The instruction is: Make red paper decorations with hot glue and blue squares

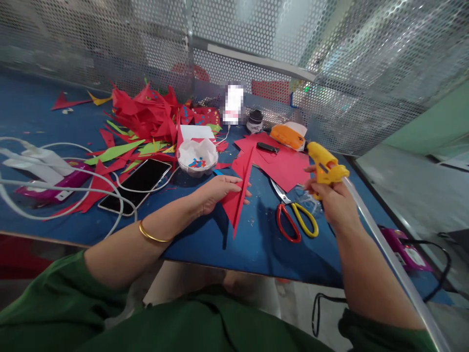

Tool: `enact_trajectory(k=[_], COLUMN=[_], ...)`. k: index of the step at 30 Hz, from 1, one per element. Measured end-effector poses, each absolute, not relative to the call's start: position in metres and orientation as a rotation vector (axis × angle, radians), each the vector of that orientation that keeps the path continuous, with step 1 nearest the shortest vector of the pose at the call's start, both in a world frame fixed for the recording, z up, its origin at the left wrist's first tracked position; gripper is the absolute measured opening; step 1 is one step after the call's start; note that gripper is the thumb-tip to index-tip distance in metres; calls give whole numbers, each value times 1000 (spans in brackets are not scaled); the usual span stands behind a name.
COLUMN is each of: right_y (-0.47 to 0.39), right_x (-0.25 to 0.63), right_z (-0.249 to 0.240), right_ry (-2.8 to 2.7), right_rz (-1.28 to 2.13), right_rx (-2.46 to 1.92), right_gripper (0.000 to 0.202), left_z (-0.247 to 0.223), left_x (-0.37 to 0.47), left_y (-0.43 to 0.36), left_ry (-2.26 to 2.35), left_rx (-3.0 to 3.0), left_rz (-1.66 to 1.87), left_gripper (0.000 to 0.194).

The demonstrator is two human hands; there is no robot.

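Our left grip (220, 193) pinches folded red paper (238, 198); right of it, our right grip (326, 193) clasps a yellow glue gun (324, 164).

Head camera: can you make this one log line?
left hand: holds folded red paper | right hand: grips yellow glue gun | scissors: on blue table
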State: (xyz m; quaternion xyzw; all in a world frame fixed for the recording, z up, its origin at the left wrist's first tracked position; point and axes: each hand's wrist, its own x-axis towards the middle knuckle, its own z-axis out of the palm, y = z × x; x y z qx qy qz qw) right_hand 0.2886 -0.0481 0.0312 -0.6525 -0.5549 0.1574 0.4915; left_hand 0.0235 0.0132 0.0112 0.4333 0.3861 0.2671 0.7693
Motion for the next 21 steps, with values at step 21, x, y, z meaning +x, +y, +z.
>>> enact_trajectory(k=[21], right_y=[-15], right_x=[185], right_z=[-8], right_ry=[-705], right_rz=[1096], right_rx=[-1193], right_gripper=[34], left_z=[4], left_x=[30], left_y=[2], left_ry=[942], left_rx=[1375], left_rz=[569], left_gripper=[7])
